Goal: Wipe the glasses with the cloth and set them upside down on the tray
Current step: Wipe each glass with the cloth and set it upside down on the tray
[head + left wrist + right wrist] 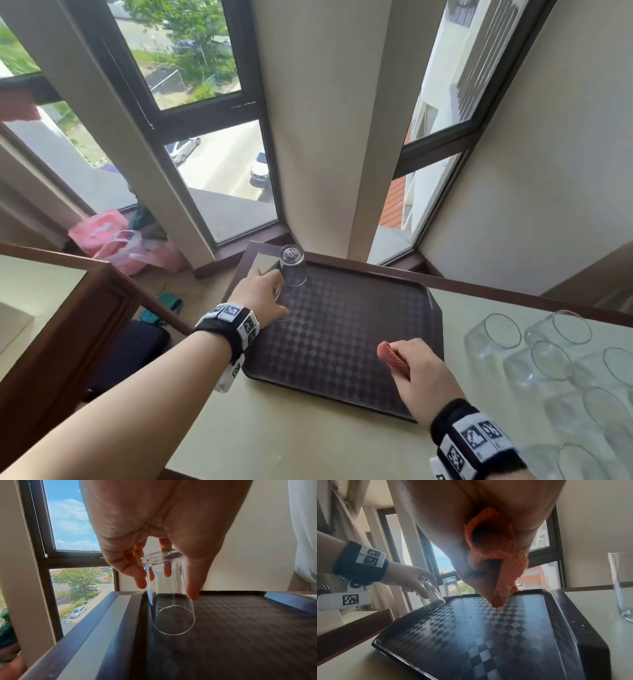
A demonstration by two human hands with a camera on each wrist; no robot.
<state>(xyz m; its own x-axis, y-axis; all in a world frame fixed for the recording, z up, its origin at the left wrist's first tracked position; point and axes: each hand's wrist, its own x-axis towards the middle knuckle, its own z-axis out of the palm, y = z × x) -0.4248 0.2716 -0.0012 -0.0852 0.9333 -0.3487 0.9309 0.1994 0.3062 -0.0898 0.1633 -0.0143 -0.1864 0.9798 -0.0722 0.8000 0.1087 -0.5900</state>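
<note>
The left hand (154, 520) has its grip closed round an inverted clear glass (169, 595), tilted, its thin rim low over the tray (471, 635) near the far left corner, beside another upturned glass (452, 588). A slanted landing could tip the smooth, slippery tumbler. The right hand (423, 371) clutches a waffle-weave orange cloth (496, 561). More glasses (548, 356) wait on the bench.

Upper-floor room, likely a hotel or residential room. Indicators: tall dark-framed windows (212, 120) overlooking parked cars (185, 149) and trees below; cream walls; wood-trimmed desk (308, 438) with pale top; carpeted floor carrying pink bags (113, 240); a dark checkered serving tray (342, 329); grouped drinking glasses (548, 359).
</note>
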